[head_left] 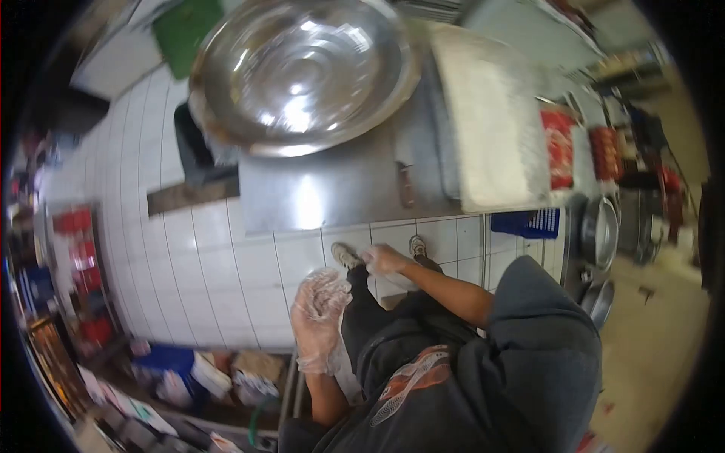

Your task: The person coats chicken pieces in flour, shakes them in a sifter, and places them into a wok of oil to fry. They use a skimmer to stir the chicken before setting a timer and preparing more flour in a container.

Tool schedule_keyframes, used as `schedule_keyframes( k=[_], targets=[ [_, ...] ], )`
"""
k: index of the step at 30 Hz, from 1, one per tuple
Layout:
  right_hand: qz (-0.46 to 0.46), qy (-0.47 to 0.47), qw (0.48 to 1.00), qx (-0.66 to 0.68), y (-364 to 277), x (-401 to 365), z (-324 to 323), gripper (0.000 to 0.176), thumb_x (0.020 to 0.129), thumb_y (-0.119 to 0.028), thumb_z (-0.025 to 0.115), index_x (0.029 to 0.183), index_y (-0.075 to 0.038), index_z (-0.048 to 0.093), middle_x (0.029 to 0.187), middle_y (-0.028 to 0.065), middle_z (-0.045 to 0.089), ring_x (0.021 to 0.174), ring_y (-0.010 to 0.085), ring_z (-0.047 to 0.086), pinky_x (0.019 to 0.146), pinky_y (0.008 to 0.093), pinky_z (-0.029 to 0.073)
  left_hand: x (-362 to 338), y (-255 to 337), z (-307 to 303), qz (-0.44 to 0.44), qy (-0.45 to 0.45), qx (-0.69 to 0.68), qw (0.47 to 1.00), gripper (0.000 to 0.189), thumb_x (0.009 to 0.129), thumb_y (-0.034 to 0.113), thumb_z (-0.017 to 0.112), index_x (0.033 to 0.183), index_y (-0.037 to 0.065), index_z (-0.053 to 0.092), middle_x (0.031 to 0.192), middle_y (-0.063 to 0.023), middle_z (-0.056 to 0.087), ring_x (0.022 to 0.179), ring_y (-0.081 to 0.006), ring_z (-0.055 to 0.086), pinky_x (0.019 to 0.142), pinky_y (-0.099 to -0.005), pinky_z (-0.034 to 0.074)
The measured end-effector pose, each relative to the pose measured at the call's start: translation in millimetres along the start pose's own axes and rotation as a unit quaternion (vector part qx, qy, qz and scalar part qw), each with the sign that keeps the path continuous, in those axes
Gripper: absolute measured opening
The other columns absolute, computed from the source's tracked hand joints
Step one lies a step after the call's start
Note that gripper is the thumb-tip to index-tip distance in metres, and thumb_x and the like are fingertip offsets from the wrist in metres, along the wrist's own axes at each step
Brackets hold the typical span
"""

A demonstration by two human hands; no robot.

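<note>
At seven o'clock, a crinkled clear glove (320, 296)

At seven o'clock from the middle of the view, the left hand (319, 323) sits inside that thin plastic glove, which runs down to the wrist with loose film around it. Just beyond, toward one o'clock from it, the right hand (385, 260) hangs bent over the shoes (343, 255), apart from the left. The work in hand seems to be the handling of the glove; my judgement is that any next move on it calls for a light fingertip pinch, since such film would tear or slip easily.

The left grip looks bunched within the plastic, though I cannot tell how far its fingers are spread or whether they hold anything. The right grip looks gathered, and blur keeps me from saying whether it has hold of film; it may well be gloved too.

The glove is see-through and shiny, wrinkled over the fingers and smoother toward the wrist.

At eleven o'clock a wide metal basin (302, 75) rests on the steel desk (347, 185). A pale sheet (491, 113) lies past one o'clock, a red pack (559, 147) at two, a blue basket (540, 223) at three.
</note>
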State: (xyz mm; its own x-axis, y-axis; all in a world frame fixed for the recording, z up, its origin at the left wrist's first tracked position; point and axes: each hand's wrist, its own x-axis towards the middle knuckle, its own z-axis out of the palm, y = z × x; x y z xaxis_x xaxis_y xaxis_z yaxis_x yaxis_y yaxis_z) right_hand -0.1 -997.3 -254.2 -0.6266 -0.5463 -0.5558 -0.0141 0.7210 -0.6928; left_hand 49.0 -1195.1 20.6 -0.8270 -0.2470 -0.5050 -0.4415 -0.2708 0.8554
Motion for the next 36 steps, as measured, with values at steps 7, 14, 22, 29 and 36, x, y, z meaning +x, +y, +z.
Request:
schedule_keyframes(
  k=[7,14,22,29,36],
  targets=[
    [0.114,0.09,0.988,0.049,3.4,-234.1,-163.7,0.049,0.08,-0.05,0.063,0.097,-0.005,0.071,0.095,0.0142,0.069,0.09,0.032,0.065,0.08,0.0403,0.05,31.6,31.9,120.5,0.149,-0.14,0.195,0.959,0.011,0.087,0.006,0.063,0.095,-0.002,0.063,0.075,-0.0039,0.065,0.069,-0.0107,0.06,0.059,-0.023,0.048],
    [0.213,0.291,0.92,0.152,97.1,-354.8,-206.3,0.055,0.076,-0.044,0.07,0.113,-0.004,0.063,0.107,0.018,0.066,0.105,0.033,0.061,0.093,0.0408,0.046,13.4,5.8,329.4,0.221,-0.363,0.237,0.874,0.038,0.084,0.007,0.069,0.117,-0.001,0.053,0.104,-0.0121,0.06,0.085,-0.0172,0.061,0.077,-0.0288,0.052],
    [0.347,0.603,0.621,0.362,93.9,-459.9,-130.5,0.102,0.071,-0.025,0.077,0.15,-0.011,0.015,0.148,0.026,0.029,0.131,0.0383,0.04,0.107,0.0404,0.036,-48.4,-50.0,444.7,0.147,-0.697,0.257,0.653,0.109,0.076,0.003,0.073,0.151,0.02,-0.005,0.15,-0.0248,0.011,0.11,-0.0316,0.054,0.06,-0.0277,0.057],
    [0.34,0.747,0.319,0.474,53.8,-439.3,-14.9,0.107,0.069,-0.01,0.079,0.15,-0.006,0.009,0.141,0.0276,0.036,0.104,0.0332,0.06,0.074,0.0349,0.057,-68.9,-62.2,460.5,0.019,-0.731,0.297,0.614,0.114,0.073,-0.003,0.075,0.151,0.024,-0.004,0.139,-0.0245,0.028,0.091,-0.0227,0.063,0.048,-0.022,0.051],
    [0.373,0.765,0.236,0.469,141.7,-498.6,-35.6,0.036,0.079,-0.035,0.07,0.083,0.0,0.067,0.071,0.0074,0.065,0.069,0.0163,0.061,0.064,0.0312,0.047,-85.5,-109.5,494.3,0.062,-0.681,0.403,0.609,0.04,0.08,0.001,0.072,0.107,0.008,0.043,0.086,-0.0002,0.047,0.069,-0.0066,0.051,0.056,-0.0215,0.044]
  ],
)
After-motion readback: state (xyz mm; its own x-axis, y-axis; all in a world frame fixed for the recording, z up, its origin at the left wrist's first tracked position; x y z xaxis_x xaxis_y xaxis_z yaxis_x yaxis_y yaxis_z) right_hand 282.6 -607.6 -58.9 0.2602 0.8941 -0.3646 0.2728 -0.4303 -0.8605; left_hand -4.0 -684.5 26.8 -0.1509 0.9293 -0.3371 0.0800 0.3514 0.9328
